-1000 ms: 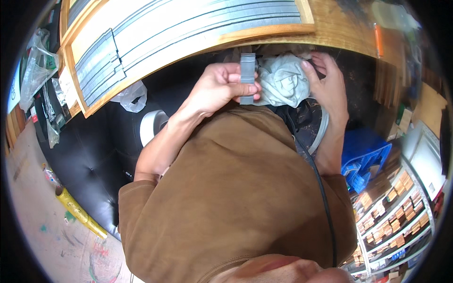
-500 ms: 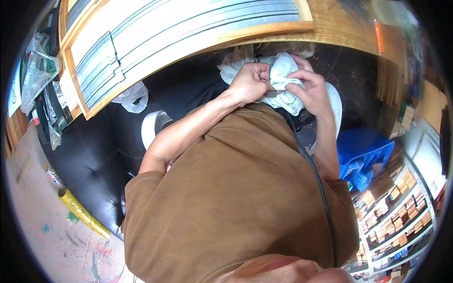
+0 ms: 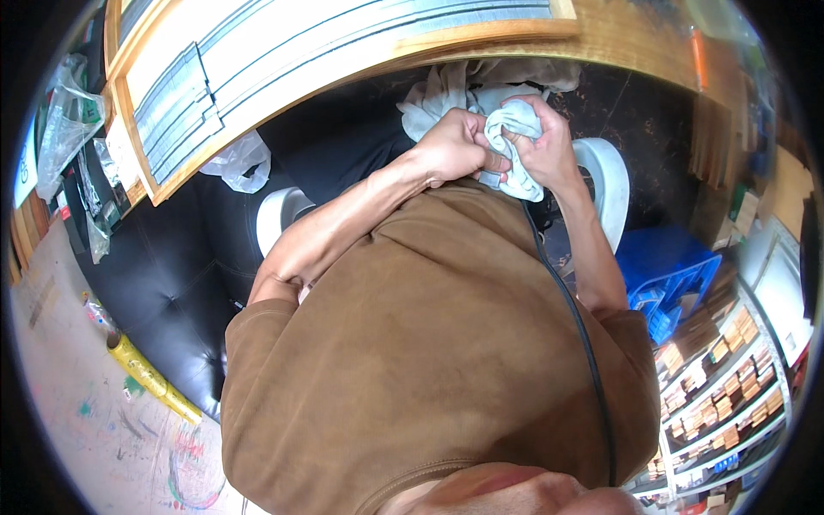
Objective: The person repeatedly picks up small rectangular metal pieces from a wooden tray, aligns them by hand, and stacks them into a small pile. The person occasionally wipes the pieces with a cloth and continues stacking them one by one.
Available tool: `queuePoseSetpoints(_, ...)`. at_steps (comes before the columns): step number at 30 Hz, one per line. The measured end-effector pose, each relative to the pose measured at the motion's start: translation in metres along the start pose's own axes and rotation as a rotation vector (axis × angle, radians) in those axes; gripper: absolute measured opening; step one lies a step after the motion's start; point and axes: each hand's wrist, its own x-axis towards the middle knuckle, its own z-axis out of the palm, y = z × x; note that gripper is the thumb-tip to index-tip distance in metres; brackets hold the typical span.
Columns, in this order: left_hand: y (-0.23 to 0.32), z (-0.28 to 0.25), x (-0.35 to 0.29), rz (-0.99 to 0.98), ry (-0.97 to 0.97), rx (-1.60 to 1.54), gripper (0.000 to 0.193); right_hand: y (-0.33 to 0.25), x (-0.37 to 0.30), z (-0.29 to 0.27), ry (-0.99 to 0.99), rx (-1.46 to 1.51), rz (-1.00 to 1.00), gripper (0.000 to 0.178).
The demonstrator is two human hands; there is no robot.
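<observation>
My left hand (image 3: 455, 148) is closed, thumb and fingers pinched on a small flat grey piece (image 3: 489, 178) that is mostly hidden by fingers and cloth. Bunched against it is a pale blue-white cloth (image 3: 513, 116), which my right hand (image 3: 547, 148) grips, its fingers pushed into the folds. Both hands are held close together over my lap, just in front of the brown shirt. More crumpled light cloth (image 3: 429, 101) lies beyond the hands, below the bench edge.
A wood-framed tray (image 3: 343, 64) with long grey strips rests on the wooden bench ahead. White chair arms (image 3: 608, 193) flank me. A blue plastic stool (image 3: 669, 266) stands at right, near shelves of wooden pieces (image 3: 730, 386). A plastic bag (image 3: 245, 163) hangs left; a black cable (image 3: 575, 318) crosses my shirt.
My right hand has turned and closed more tightly into the cloth, bunching it against the left hand. The left hand stays nearly in place, and the grey piece is more covered.
</observation>
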Motion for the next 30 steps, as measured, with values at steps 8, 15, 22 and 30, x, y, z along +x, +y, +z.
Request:
queuePoseSetpoints(8, 0.0, -0.011, -0.014, -0.109, -0.128, -0.08, 0.018, 0.009, 0.015, -0.004, 0.36, -0.039, 0.0, 0.039)
queuePoseSetpoints(15, 0.005, 0.0, -0.009, 0.181, 0.068, -0.029, 0.017, -0.015, 0.004, -0.002, 0.001, -0.046, -0.094, 0.063)
queuePoseSetpoints(22, -0.004, -0.008, -0.009, -0.002, -0.076, -0.084, 0.017, -0.007, 0.006, 0.009, 0.154, 0.002, 0.125, 0.043)
queuePoseSetpoints(30, 0.005, -0.02, -0.026, 0.106, 0.174, -0.16, 0.038, 0.026, 0.008, -0.008, 0.375, 0.168, 0.073, 0.044)
